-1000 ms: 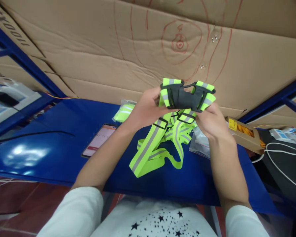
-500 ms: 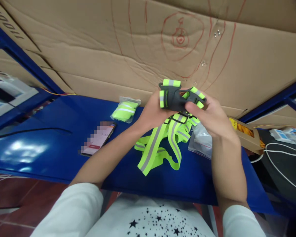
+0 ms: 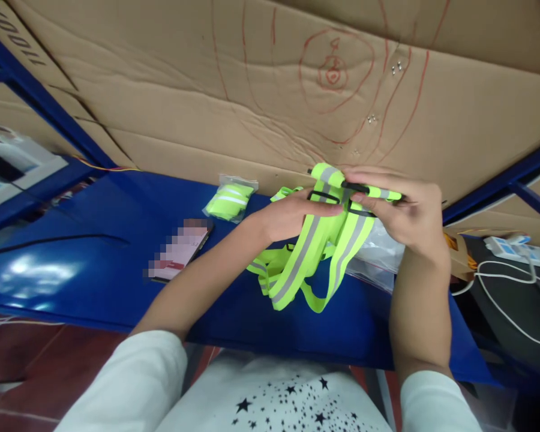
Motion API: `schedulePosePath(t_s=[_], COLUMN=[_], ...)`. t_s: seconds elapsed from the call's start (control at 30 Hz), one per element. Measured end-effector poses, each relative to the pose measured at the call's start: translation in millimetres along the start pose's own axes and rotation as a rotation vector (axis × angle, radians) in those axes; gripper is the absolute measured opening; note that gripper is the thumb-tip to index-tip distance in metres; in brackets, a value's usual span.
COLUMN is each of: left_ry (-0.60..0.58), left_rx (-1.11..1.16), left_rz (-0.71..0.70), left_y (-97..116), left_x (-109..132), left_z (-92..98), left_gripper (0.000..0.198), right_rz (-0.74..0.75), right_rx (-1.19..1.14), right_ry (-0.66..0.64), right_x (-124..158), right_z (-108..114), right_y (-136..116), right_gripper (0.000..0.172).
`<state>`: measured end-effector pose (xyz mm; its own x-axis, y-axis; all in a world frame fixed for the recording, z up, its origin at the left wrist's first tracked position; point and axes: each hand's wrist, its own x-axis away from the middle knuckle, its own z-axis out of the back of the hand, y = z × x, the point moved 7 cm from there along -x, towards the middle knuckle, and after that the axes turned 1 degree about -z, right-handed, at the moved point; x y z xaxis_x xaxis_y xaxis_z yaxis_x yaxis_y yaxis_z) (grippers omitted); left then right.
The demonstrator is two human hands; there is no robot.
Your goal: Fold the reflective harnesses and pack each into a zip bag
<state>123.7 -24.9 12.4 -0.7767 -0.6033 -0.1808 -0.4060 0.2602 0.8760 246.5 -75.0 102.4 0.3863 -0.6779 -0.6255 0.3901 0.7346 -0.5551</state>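
A neon-yellow reflective strap [image 3: 297,267] with a grey stripe hangs in loops over the blue table, its lower folds near the surface. My left hand [image 3: 292,215] is closed on the strap beside a black slide adjuster [image 3: 324,197], thumb stretched across the webbing. With thumb and fingers, my right hand [image 3: 405,201] pinches the black buckle [image 3: 356,187] and the webbing threaded through it. A second black slide [image 3: 360,210] sits just under the right thumb. Parts of the buckle are hidden by the fingers.
Left of the hands lie a clear bag with a folded yellow strap [image 3: 229,201] and a phone [image 3: 182,249]. Clear plastic bags [image 3: 380,252] lie near my right forearm. A cardboard wall [image 3: 184,108] stands behind the blue table [image 3: 103,222]. White cables [image 3: 513,300] run at the right.
The buckle has turned from facing me to edge-on and moved right with my right hand. My left hand has shifted down onto the webbing by the slide.
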Motion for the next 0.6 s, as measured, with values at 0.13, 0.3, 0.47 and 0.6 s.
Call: schedulePosePath(t_s=[0.13,0.3,0.47,0.6], left_ry=[-0.08,0.027,0.087,0.238], left_rx=[0.069,-0.011,-0.105,-0.07], left_rz=[-0.01,-0.063,-0.158,-0.232], left_y=[-1.9,12.9,31.9,30.7], left_x=[1.3,7.2,14.5,11.3], left_z=[-9.9,-6.0,-4.1,3.4], left_gripper=[0.062,0.045,0.062,0.066], right_rz=[0.061,0.018,-0.161,-0.281], right_rx=[0.049,0.064,-0.223,-0.21], right_ry=[-0.143,-0.25,-0.095,0.041], right_x=[-1.2,0.4,-3.8,-7.4], right_z=[-2.7,-8.2,-8.9,-23.2], right_y=[-3.2,1.4,23.7,47.7], right_gripper=[0.032,0.062,0.076,0.05])
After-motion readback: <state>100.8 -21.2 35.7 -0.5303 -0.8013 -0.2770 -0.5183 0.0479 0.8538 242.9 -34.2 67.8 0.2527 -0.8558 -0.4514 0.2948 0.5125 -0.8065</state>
